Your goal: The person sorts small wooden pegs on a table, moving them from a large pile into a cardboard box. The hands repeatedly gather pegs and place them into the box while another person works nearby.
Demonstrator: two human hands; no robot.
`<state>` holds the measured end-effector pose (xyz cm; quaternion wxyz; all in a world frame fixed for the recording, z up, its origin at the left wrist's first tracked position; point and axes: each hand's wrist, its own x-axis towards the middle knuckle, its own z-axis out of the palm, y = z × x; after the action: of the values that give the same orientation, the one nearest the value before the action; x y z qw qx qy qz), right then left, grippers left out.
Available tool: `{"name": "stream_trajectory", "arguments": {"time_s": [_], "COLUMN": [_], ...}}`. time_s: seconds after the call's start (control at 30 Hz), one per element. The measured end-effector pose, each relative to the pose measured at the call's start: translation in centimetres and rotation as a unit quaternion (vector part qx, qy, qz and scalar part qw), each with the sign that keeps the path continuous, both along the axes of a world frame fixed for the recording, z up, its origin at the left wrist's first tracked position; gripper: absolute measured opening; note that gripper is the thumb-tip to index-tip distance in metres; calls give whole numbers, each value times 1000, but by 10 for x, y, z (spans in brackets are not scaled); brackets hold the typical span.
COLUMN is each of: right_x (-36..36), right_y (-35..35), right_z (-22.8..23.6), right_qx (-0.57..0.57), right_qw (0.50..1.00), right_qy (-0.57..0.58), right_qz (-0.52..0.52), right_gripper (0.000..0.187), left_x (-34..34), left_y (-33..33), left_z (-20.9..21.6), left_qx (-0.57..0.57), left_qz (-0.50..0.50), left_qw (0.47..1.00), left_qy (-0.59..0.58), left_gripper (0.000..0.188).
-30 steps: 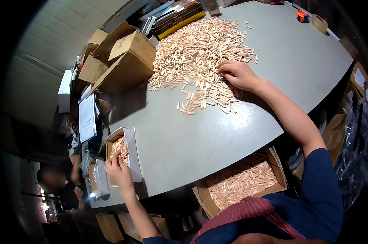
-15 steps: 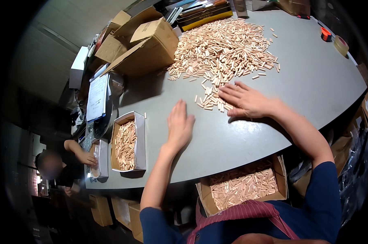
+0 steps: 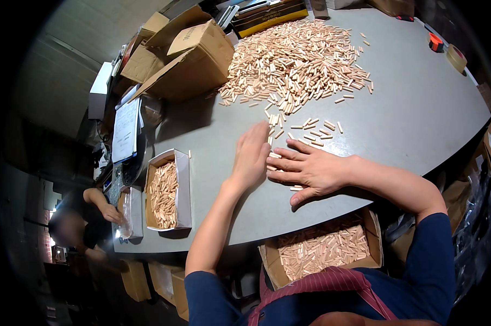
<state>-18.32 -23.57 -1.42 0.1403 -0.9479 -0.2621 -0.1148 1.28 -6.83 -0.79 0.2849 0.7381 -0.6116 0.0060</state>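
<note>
My right hand (image 3: 313, 169) lies flat on the grey table (image 3: 397, 119), fingers spread over a few small wooden dowels partly hidden beneath it. Close to its fingertips, my left hand (image 3: 251, 153) stands on edge with its fingers stretched out, slightly blurred. Between and just beyond the hands, several loose dowels (image 3: 313, 130) are scattered. Farther back rises a large pile of pale wooden dowels (image 3: 305, 60). Neither hand grips anything that I can see.
A white box (image 3: 184, 190) of dowels stands at left. Below the table edge is a cardboard box (image 3: 373, 233) of dowels. Back left are an open carton (image 3: 202, 65) and a clipboard (image 3: 126, 130). Tape (image 3: 456, 58) lies far right. Another person's hand (image 3: 112, 213) reaches into a small box.
My right hand has moved nearer and left, drawing some dowels away from the pile's front edge. My left hand has shifted slightly right, closer to it. Loose dowels now lie spread out.
</note>
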Motion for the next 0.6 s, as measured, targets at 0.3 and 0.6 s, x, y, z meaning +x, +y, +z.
{"name": "stream_trajectory", "arguments": {"time_s": [0.3, 0.6], "right_x": [24, 31], "right_y": [-106, -100], "right_z": [2, -9], "right_qx": [411, 544], "right_qw": [860, 801], "right_qy": [6, 80], "right_qz": [-303, -238], "right_gripper": [46, 49], "left_x": [-17, -58], "left_y": [10, 31], "left_z": [9, 17], "left_qx": [18, 97], "left_qz": [-32, -51], "left_qw": [996, 994], "left_qy": [76, -30], "left_gripper": [53, 62]}}
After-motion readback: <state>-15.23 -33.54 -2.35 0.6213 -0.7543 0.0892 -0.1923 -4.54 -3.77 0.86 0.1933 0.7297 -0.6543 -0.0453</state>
